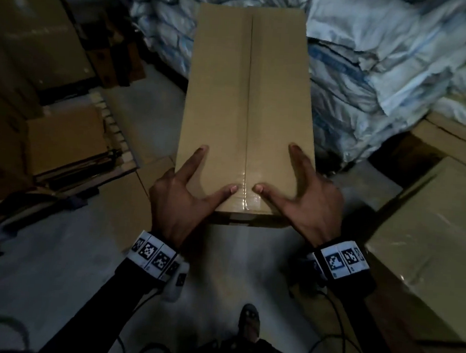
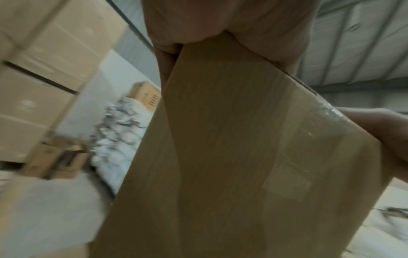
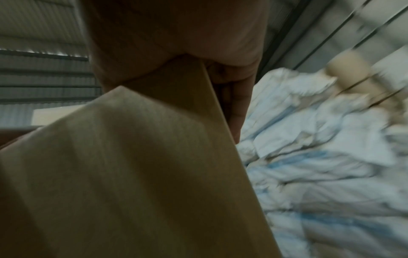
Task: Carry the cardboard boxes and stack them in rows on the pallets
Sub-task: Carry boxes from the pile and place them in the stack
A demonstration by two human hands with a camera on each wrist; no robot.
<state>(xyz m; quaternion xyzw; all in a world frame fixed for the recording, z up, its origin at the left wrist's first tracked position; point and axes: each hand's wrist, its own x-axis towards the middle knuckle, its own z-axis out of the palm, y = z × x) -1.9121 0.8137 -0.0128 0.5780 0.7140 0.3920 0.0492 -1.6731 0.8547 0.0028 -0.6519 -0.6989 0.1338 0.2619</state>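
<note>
A heap of white and blue sacks (image 1: 386, 63) fills the upper right of the frame, with stacked cartons (image 1: 30, 24) at the upper left and another carton (image 1: 425, 245) at the right edge. The long cardboard box (image 1: 247, 108) runs up the centre of the frame, held above the grey floor (image 1: 56, 246), its taped seam lengthwise. The left hand (image 1: 181, 194) grips its near left corner, thumb and forefinger spread on top. The right hand (image 1: 304, 200) grips the near right corner likewise. In the wrist views, the other fingers lie along the box's sides. 1 foot (image 1: 249, 323) shows at the bottom centre.
</note>
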